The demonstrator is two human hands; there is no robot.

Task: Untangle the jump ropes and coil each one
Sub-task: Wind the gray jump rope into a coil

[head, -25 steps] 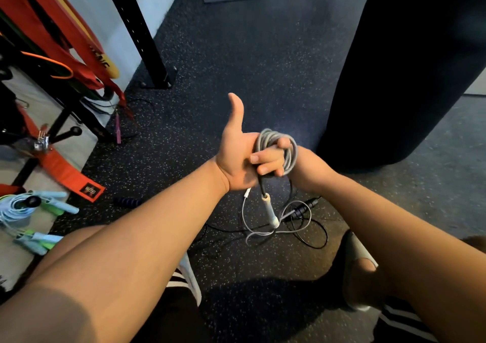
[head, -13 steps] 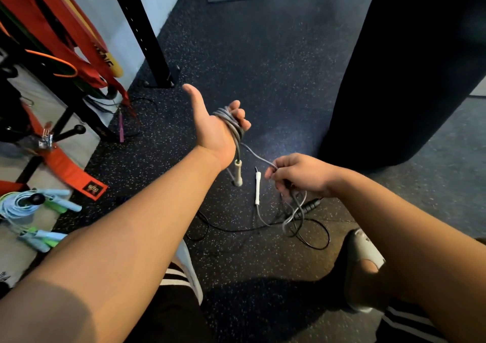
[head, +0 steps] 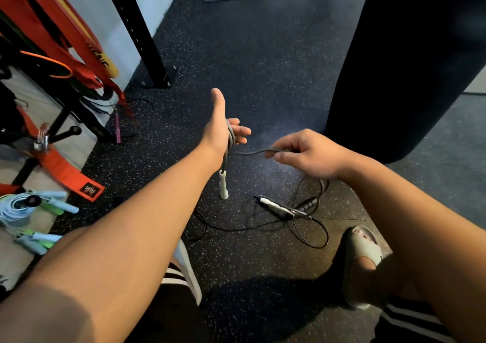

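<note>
Grey jump rope (head: pixel 231 138) coiled around left hand (head: pixel 221 132), fingers apart, thumb up; free strand runs toward 3 o'clock into right hand (head: pixel 302 153) fingers, pinched shut; white handle (head: pixel 223 188) dangles at 6 o'clock.

Grey rope (head: pixel 230 137) loops around my open left hand (head: pixel 223 132), its white handle (head: pixel 223 188) dangling below. My right hand (head: pixel 305 153) pinches the rope's free strand. A black rope (head: pixel 302 219) lies on the floor (head: pixel 263 53).
</note>
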